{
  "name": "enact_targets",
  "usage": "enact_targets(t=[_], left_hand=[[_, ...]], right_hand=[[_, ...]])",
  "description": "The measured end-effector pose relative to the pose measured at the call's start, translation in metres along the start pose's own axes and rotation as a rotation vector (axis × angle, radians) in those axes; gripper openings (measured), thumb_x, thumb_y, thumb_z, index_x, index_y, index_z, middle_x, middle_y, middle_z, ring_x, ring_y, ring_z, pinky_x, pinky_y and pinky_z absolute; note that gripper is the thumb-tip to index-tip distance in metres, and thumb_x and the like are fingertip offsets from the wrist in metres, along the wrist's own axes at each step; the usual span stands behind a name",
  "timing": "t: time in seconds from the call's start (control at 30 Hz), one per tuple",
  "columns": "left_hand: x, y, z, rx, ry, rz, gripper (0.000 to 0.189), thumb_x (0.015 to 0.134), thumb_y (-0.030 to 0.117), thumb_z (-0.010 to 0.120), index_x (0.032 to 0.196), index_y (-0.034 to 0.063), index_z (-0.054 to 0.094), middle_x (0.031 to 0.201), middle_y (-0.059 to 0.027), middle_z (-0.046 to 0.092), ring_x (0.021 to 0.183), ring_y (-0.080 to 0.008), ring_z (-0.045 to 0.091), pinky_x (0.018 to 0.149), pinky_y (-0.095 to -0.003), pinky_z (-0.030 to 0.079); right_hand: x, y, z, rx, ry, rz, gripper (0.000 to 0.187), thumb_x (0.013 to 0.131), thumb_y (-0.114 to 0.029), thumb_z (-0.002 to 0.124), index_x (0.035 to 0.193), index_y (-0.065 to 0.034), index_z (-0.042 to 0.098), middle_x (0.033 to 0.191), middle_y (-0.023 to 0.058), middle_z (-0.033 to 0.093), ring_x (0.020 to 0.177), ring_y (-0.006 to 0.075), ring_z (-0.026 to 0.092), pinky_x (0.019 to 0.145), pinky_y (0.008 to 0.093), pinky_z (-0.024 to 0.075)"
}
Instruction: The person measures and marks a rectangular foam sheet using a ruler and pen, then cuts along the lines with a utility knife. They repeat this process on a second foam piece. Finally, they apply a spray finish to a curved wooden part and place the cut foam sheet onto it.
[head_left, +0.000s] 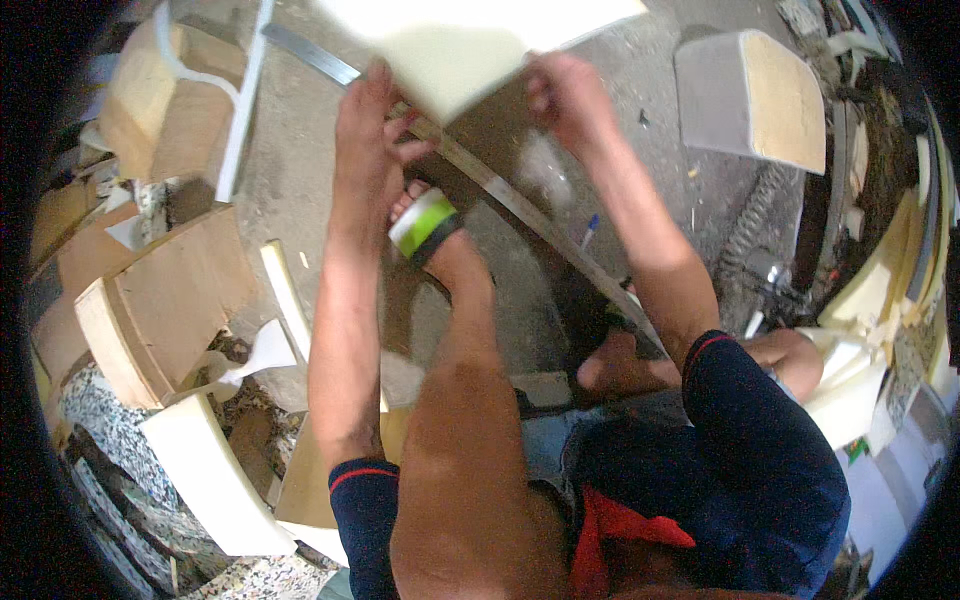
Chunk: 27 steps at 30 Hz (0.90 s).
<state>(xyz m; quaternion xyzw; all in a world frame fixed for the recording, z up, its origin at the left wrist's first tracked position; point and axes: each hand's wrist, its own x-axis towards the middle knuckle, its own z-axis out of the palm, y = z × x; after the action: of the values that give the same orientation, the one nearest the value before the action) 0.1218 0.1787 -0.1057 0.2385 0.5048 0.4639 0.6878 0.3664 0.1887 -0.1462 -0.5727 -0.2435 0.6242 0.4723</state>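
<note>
A pale cream foam piece (450, 64) points one corner towards me at the top, blurred and partly overexposed. My right hand (574, 97) has its fingers curled at the right edge of the foam. At the left edge is my left hand (371, 124), with some fingers spread over a long flat strip (517, 202). Blur hides whether that hand grips the foam. The strip runs diagonally over the concrete floor, from a shiny metal-looking end at the upper left to beside my right forearm. My foot in a green, white and black sandal (424, 225) is beside it.
A blue pen (591, 229) lies on the floor right of the strip. At the right are a foam block (750, 101) and a coiled cable or spring (754, 217). Foam-and-board pieces (172, 300), a white foam slab (217, 480) and speckled foam (112, 427) crowd the left.
</note>
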Motion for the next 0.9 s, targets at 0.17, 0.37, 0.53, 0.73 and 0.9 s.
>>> enact_targets(t=[0.17,0.37,0.53,0.73,0.9], left_hand=[[0.002,-0.014,-0.002,-0.124,0.062,0.153,0.054,0.094,0.020,0.069,0.137,-0.0021,0.044,0.125,-0.0197,0.060,0.109,-0.0313,0.065,0.089,-0.0462,0.058],[-0.009,-0.018,-0.022,-0.270,-0.014,0.143,0.051,0.093,0.012,0.068,0.136,-0.0023,0.045,0.126,-0.0186,0.060,0.112,-0.0305,0.064,0.094,-0.0442,0.057],[0.006,-0.025,0.007,-0.211,-0.008,0.159,0.052,0.089,0.014,0.075,0.130,-0.0042,0.049,0.122,-0.0187,0.063,0.107,-0.0286,0.065,0.093,-0.0437,0.056],[0.014,-0.010,0.009,-0.057,-0.013,0.257,0.045,0.088,0.016,0.077,0.122,-0.0052,0.057,0.112,-0.0170,0.068,0.101,-0.0246,0.067,0.088,-0.0366,0.056],[0.009,-0.010,0.001,0.278,-0.079,0.111,0.053,0.090,0.036,0.074,0.117,-0.0071,0.060,0.109,-0.0184,0.070,0.094,-0.0273,0.069,0.086,-0.0413,0.055]], right_hand=[[-0.127,0.056,-0.036,-1.163,-0.188,-0.179,0.029,0.087,-0.030,0.075,0.095,-0.0041,0.064,0.080,0.0113,0.062,0.075,0.0241,0.064,0.065,0.0384,0.0521],[-0.186,0.116,-0.074,-1.511,-0.090,-0.283,0.048,0.078,-0.022,0.078,0.116,-0.0030,0.056,0.104,0.0218,0.061,0.092,0.0422,0.063,0.078,0.0513,0.0524],[-0.169,0.098,-0.084,-1.298,-0.098,-0.169,0.040,0.079,-0.016,0.073,0.111,-0.0028,0.052,0.091,0.0252,0.064,0.083,0.0439,0.065,0.073,0.0536,0.0512],[-0.229,0.010,-0.141,-1.433,-0.044,-0.160,0.040,0.079,-0.020,0.076,0.107,-0.0048,0.051,0.080,0.0227,0.064,0.074,0.0452,0.066,0.064,0.0500,0.0513],[-0.245,-0.017,-0.194,-1.606,-0.329,-0.357,0.045,0.071,-0.015,0.077,0.108,-0.0063,0.052,0.079,0.0171,0.061,0.069,0.0431,0.062,0.060,0.0463,0.0483]])
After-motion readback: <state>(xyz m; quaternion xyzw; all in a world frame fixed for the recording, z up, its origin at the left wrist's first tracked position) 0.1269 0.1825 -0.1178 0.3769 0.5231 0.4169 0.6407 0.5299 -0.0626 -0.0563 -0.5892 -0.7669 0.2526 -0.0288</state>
